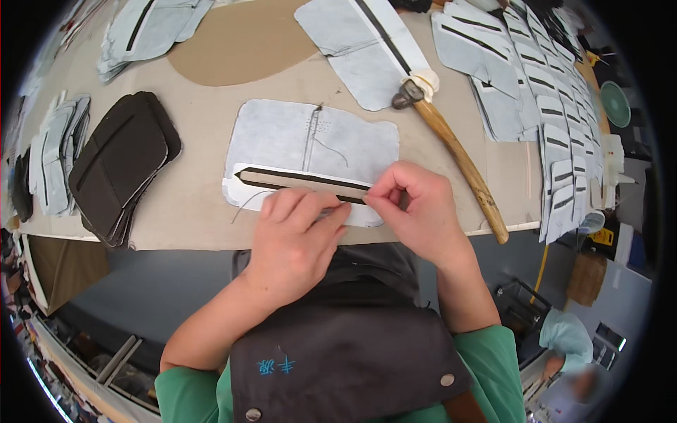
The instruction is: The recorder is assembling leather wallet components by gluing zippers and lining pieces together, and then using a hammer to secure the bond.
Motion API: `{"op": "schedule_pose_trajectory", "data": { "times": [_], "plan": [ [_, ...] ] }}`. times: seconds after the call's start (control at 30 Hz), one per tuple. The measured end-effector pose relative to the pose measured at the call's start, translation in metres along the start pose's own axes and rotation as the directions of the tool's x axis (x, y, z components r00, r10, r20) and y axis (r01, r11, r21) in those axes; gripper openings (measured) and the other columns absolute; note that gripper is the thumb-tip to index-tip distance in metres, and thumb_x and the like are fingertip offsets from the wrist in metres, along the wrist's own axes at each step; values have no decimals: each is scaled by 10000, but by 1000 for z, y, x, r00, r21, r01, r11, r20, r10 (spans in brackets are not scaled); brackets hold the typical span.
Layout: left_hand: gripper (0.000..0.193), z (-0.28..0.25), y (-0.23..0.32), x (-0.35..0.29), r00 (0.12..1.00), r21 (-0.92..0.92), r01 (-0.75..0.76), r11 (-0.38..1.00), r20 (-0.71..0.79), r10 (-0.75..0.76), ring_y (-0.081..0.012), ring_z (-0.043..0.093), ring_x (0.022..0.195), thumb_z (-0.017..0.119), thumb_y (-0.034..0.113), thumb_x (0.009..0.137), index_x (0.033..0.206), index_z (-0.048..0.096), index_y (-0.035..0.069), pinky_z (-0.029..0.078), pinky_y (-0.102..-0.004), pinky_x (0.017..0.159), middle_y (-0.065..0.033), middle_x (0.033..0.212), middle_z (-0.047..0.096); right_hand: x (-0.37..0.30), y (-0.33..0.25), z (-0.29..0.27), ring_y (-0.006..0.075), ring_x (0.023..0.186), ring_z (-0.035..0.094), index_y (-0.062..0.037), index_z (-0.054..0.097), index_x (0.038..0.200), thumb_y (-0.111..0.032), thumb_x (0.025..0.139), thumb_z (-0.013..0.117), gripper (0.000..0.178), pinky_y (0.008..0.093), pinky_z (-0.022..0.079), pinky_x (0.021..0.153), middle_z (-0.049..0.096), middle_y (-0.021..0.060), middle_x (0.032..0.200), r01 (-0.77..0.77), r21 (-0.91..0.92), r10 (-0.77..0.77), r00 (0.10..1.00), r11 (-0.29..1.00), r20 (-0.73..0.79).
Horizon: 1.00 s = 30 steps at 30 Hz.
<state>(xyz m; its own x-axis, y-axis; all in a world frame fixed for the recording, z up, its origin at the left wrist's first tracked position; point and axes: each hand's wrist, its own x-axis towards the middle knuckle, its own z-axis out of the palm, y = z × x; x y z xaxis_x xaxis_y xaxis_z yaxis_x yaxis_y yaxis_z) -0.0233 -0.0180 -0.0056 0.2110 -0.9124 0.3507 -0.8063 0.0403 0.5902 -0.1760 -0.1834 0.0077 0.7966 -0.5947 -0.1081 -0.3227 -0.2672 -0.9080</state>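
Note:
A pale grey-white fabric panel (pixel 271 137) lies flat at the table's near edge, with a seam and loose threads. Across its lower part runs a white strip (pixel 296 173) around a long, black-edged slot. My left hand (pixel 293 229) rests over the slot's lower edge, fingers bent, with fingertips and thumb closed on the black edging. At the slot's right end my right hand (pixel 419 204) pinches the edging between thumb and forefinger. Just what lies between the fingertips is partly hidden. To the right lies a wooden-handled hammer (pixel 462 162), its metal head touching white material.
Dark brown stacked panels (pixel 127 166) lie at left beside more grey-white pieces (pixel 60 155). A brown board (pixel 240 42) and another slotted panel (pixel 363 53) lie farther back. Rows of similar panels (pixel 550 92) cover the right side. Another person (pixel 568 338) is at lower right.

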Motion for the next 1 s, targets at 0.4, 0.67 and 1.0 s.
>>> {"op": "schedule_pose_trajectory", "data": {
  "times": [0.4,0.67,1.0],
  "plan": [
    [279,-43,-28,-27,986,80,91,993,-147,-79,-275,628,994,813,13,775,1041,773,85,461,-403,919,-28,1072,720,3,-22,-1,125,727,618,-18,706,1003,73,847,763,189,263,503,664,679,52,872,179,-109,-179,984,978,16],
    [276,-25,-36,-28,981,70,98,993,-175,-85,-254,605,1008,819,61,785,1057,810,110,451,-399,898,-1,1080,710,21,-24,51,307,922,694,-37,692,1048,115,837,677,261,384,570,783,715,112,970,282,-146,-269,958,948,98],
    [426,-17,-24,-46,971,143,168,975,-194,-139,-252,610,1161,810,103,802,1225,761,115,493,-406,962,5,1262,686,17,-11,25,324,1067,690,-48,707,1081,53,851,704,251,429,518,983,738,117,1224,424,-297,-420,904,855,81]
  ]
}}
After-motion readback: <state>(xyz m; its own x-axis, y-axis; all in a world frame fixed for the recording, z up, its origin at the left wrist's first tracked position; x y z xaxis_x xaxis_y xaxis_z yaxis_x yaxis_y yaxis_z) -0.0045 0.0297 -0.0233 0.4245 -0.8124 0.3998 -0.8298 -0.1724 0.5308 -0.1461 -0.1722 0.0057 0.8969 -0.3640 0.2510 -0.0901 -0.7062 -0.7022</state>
